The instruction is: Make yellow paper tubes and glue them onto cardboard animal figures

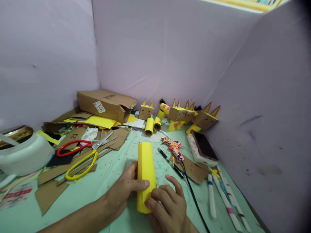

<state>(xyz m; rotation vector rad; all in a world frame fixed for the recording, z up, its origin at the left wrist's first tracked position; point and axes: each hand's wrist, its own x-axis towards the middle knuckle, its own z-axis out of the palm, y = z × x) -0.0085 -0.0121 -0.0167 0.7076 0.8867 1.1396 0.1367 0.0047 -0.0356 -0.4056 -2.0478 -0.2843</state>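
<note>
We hold the yellow paper tube [145, 174] on the worktop [109, 191], left hand [121, 192] and right hand [167, 204] fingers grasping its near end — squeezing harder could crease it, or it may unroll.

The near end of the long yellow paper tube [145, 174] is hidden under the left hand [121, 191] and right hand [167, 204]. Left of the tube, the white plastic tub [24, 155] is cut by the frame edge. The label print on the brown cardboard box [105, 105] behind it is too small to read.
</note>
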